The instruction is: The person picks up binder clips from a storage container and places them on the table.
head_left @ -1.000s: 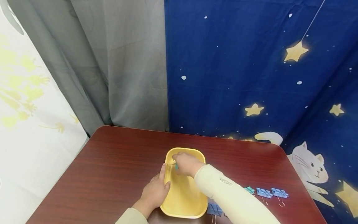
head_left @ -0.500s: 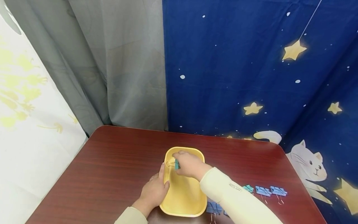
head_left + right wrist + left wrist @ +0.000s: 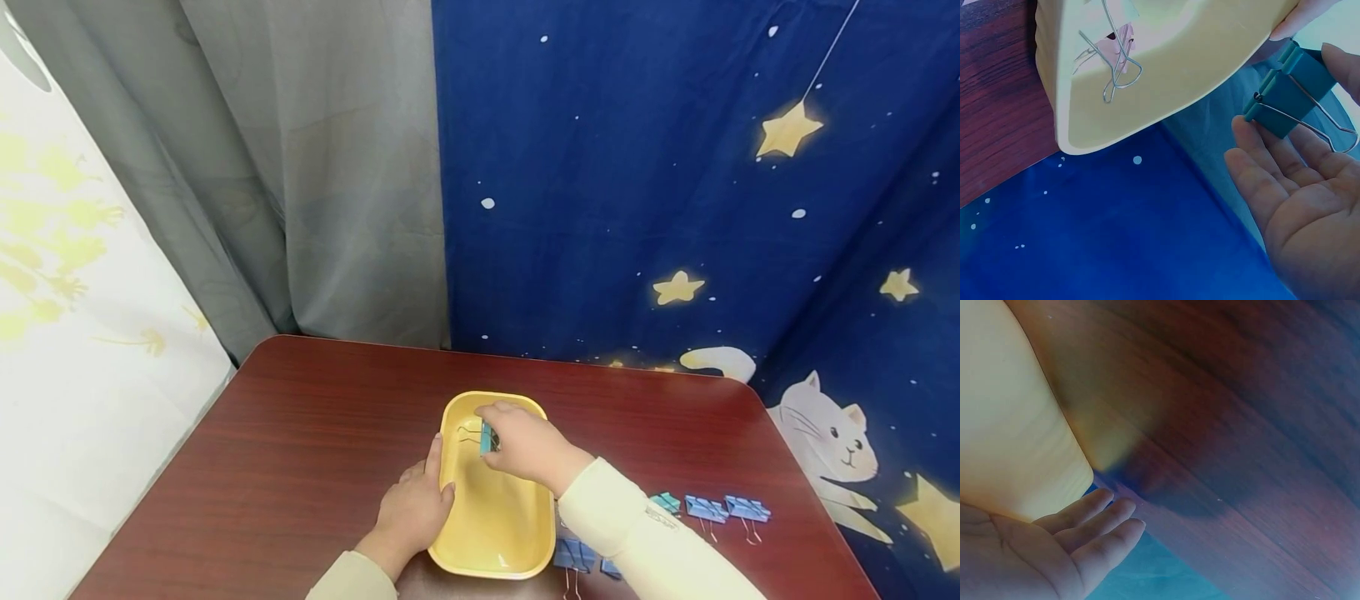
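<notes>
While above tray (image 3: 495,533), teal clip (image 3: 1291,102) at fingertips (image 3: 1244,126) of right hand (image 3: 531,442)

Head camera's up high, well back, facing forward and down over table (image 3: 337,417), tray (image 3: 495,533) and curtain (image 3: 600,167); left wrist's tight on the tray's outer wall; right wrist, close in, shares tray interior and curtain with head.

One left hand (image 3: 411,507) and one right hand (image 3: 528,446), two in all, each with one sleeve (image 3: 622,521). One yellow tub (image 3: 498,533), one bench (image 3: 337,433).

Binder clips: one teal clip (image 3: 1291,94) in the right hand; at least five on the bench, four blue clips (image 3: 706,509) and one green clip (image 3: 665,502); at least one pink clip (image 3: 1124,47) in the tub, the full number there hidden.

One grey curtain (image 3: 360,183), one blue curtain (image 3: 562,208) bearing one cat (image 3: 825,433) and four large stars (image 3: 789,131).
</notes>
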Action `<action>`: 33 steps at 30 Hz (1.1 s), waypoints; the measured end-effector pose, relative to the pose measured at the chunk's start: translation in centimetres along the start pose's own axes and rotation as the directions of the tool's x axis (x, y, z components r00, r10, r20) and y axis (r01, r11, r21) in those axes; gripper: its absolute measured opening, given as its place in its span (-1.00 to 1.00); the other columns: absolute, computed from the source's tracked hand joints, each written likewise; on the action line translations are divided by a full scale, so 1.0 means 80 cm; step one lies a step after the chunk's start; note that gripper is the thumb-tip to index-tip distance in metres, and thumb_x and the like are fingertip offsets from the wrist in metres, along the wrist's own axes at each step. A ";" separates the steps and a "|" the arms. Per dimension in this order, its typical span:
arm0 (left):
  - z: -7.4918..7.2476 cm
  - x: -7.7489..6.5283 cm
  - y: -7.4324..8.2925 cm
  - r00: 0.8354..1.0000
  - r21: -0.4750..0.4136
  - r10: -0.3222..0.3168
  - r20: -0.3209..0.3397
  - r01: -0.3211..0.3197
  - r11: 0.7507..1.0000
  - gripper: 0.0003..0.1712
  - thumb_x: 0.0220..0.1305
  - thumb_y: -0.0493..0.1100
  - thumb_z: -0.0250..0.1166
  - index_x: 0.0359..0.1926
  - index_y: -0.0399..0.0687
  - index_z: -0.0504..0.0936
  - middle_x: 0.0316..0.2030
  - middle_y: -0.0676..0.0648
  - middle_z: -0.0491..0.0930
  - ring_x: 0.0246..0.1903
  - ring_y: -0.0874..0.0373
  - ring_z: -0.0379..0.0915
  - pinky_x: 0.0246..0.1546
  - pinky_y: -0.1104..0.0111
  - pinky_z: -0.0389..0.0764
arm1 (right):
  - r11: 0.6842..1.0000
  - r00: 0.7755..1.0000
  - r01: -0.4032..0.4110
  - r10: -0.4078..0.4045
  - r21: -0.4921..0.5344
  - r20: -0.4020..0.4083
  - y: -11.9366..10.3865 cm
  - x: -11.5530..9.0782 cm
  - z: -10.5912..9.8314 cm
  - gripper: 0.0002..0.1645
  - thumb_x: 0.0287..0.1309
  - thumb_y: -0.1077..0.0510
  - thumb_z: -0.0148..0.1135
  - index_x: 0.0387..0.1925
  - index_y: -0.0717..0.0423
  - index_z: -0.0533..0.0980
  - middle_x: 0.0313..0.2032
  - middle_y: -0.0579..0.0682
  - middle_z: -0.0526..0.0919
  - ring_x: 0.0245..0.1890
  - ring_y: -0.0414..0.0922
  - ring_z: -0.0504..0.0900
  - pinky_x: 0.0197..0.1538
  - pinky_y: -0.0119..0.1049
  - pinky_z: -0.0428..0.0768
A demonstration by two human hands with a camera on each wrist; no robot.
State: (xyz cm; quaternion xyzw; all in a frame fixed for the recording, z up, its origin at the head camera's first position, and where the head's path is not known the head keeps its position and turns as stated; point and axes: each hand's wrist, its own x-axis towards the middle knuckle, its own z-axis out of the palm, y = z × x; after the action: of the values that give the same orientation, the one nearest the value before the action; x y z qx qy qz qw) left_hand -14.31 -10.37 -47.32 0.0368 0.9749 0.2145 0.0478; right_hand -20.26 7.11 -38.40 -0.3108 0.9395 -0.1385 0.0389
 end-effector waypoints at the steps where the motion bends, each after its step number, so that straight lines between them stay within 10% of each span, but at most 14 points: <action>1: 0.000 0.000 0.000 1.000 0.003 -0.002 0.003 0.002 1.000 -0.18 0.37 0.01 0.10 0.50 -0.17 -0.02 0.16 -0.34 0.46 0.13 -0.28 0.42 -0.01 -0.11 0.51 | 1.000 1.000 -0.001 0.001 0.005 -0.008 0.001 -0.002 0.000 -0.31 -0.01 0.09 0.44 0.17 0.23 0.47 0.08 0.13 0.59 0.05 -0.01 0.57 0.11 -0.14 0.55; 33: 0.000 -0.001 0.001 1.000 -0.028 -0.020 0.004 0.020 0.999 -0.16 0.35 0.00 0.12 0.51 -0.14 -0.02 0.21 -0.31 0.44 0.17 -0.25 0.39 0.05 -0.10 0.48 | 0.982 0.979 -0.173 0.179 0.073 -0.095 0.032 -0.078 -0.014 -0.27 -0.04 0.07 0.46 0.20 0.15 0.46 0.10 0.07 0.57 0.14 0.04 0.52 0.18 -0.01 0.49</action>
State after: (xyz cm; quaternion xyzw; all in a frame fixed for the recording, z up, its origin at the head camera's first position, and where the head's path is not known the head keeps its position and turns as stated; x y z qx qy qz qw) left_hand -14.26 -10.33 -47.31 0.0266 0.9720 0.2274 0.0522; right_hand -16.89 13.08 -38.15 -0.2176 0.9591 -0.1804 0.0133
